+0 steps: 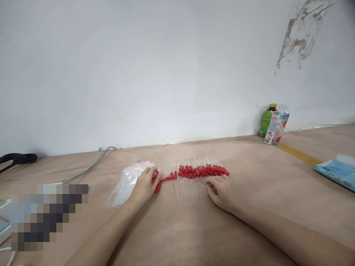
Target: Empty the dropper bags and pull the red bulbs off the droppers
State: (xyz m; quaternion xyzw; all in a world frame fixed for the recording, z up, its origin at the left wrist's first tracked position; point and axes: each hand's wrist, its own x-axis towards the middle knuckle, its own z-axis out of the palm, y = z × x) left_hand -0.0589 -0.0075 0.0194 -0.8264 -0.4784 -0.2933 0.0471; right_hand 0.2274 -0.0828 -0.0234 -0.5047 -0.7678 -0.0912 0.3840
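Note:
My left hand (145,184) is closed around small red rubber-like pieces, some showing between and below the fingers, beside a clear zip bag (124,186). A short line of loose red pieces (165,179) runs rightward from it. In the middle lies a dense row of red bulb-shaped pieces (203,170), with thin clear stems (188,194) pointing toward and away from me. My right hand (220,190) is just below the row's right half. Its fingers are pinched on a thin rod (201,181) that points left to the stems; its exact kind is unclear.
At the back right stand a green bottle (265,120) and a printed carton (275,128) against the wall. A blue packet (337,171) lies at the right edge. Grey cable (94,164) and a black curved object (23,159) are on the left. Yellow tape (299,153) crosses the tabletop.

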